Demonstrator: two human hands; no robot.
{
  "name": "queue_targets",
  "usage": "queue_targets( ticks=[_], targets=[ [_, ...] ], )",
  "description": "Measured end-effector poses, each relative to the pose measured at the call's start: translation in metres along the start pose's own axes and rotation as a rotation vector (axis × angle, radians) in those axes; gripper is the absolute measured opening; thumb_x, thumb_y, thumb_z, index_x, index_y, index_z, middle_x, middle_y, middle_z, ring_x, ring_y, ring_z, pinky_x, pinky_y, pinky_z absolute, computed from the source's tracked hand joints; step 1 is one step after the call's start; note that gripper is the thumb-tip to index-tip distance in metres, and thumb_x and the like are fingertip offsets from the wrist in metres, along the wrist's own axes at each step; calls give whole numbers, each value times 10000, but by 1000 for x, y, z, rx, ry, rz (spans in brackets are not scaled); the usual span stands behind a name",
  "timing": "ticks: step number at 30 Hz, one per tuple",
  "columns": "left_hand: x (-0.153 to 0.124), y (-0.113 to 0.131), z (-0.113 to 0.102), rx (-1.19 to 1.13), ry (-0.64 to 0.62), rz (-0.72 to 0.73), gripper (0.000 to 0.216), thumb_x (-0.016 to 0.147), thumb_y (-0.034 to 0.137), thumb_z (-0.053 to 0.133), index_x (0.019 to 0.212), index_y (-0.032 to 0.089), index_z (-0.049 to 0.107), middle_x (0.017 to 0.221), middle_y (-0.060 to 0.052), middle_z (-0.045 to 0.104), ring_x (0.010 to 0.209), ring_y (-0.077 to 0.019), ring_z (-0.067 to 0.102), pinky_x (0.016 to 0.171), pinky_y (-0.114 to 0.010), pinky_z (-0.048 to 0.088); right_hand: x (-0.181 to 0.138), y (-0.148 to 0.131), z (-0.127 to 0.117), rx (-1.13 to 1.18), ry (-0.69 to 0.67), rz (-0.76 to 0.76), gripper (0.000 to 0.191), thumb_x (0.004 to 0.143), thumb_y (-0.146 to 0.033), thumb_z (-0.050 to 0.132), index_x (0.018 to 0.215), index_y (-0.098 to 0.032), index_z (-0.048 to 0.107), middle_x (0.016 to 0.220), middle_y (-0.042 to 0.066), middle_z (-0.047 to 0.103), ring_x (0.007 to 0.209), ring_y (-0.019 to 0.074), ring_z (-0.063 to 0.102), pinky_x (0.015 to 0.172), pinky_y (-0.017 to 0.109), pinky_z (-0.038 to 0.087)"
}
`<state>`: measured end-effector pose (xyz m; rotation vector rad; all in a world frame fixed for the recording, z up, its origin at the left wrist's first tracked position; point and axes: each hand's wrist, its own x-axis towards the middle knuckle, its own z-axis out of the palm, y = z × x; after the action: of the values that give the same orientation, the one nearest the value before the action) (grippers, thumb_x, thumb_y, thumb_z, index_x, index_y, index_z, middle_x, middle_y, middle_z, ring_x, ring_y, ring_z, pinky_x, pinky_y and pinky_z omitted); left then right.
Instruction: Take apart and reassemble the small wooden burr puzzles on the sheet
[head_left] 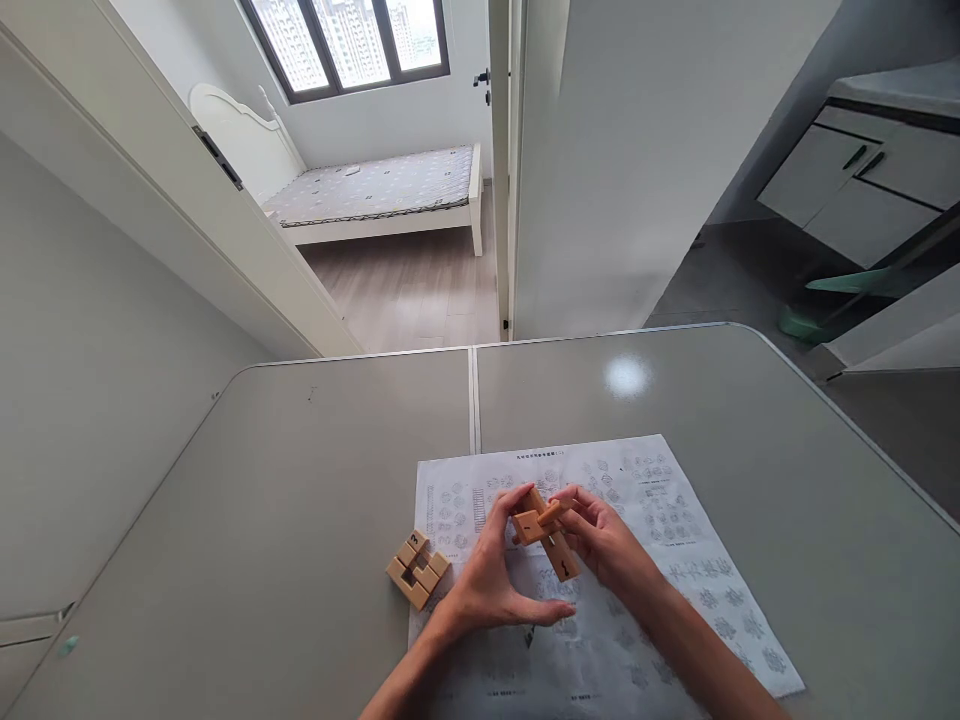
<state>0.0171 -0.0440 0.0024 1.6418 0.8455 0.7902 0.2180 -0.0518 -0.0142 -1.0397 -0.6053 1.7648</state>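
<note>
Above the printed sheet [645, 640], my two hands meet around several interlocked wooden burr puzzle pieces [561, 558], one of them marked with a dark number. My left hand [487, 585] supports the pieces from the left with its fingers, while its thumb stretches out below, apart from them. From the right, my right hand [606, 540] pinches a small wooden piece [550, 513] that crosses the others at an angle. Its fingertips are partly hidden. To the left, other notched wooden pieces [418, 595], one marked 3, lie together over the sheet's left edge.
The grey table [315, 520] has a seam [474, 400] across it and a raised rim. Beyond it are a doorway, a bed [382, 190] under a window, and a white wall [600, 170]. White cabinets [862, 170] stand at the right.
</note>
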Motion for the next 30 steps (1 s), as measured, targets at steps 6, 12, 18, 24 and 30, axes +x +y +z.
queue_targets(
  ticks=[6, 12, 18, 24, 30],
  targets=[
    [2, -3, 6, 61, 110, -29, 1042, 657, 304, 946, 1524, 303, 367, 1418, -108, 478, 1341, -333, 510, 1144, -512, 444, -3, -3, 2, -17, -87, -7, 333, 844, -500, 842, 935, -222, 683, 952, 47, 721, 788, 185, 639, 683, 304, 527],
    [3, -4, 5, -48, 86, -37, 1012, 640, 277, 944, 1496, 288, 406, 1379, -107, 514, 1258, -330, 581, 1091, -498, 491, -1, 1, -2, -33, -172, -29, 329, 884, -480, 812, 870, -215, 618, 811, 4, 670, 665, 148, 576, 612, 281, 456],
    [1, -4, 1, -157, 45, -83, 1102, 566, 367, 1008, 1498, 265, 428, 1417, -134, 523, 1269, -361, 585, 1102, -499, 477, -3, -4, 1, -66, -183, -17, 408, 852, -548, 815, 831, -225, 567, 688, -24, 628, 600, 145, 540, 573, 277, 427],
    [1, 3, -2, -302, -61, -136, 1102, 631, 348, 989, 1540, 262, 373, 1187, -110, 697, 1105, -320, 708, 1059, -490, 506, -6, -11, 4, -113, -243, -11, 437, 860, -574, 796, 794, -229, 535, 638, -40, 593, 559, 137, 499, 568, 283, 385],
    [4, 8, -3, -410, -135, -132, 1117, 688, 261, 959, 1571, 270, 274, 1019, -57, 753, 1011, -290, 758, 1007, -469, 540, -8, -10, 1, -106, -270, -1, 414, 877, -554, 789, 815, -231, 537, 697, -36, 613, 553, 134, 529, 549, 276, 410]
  ],
)
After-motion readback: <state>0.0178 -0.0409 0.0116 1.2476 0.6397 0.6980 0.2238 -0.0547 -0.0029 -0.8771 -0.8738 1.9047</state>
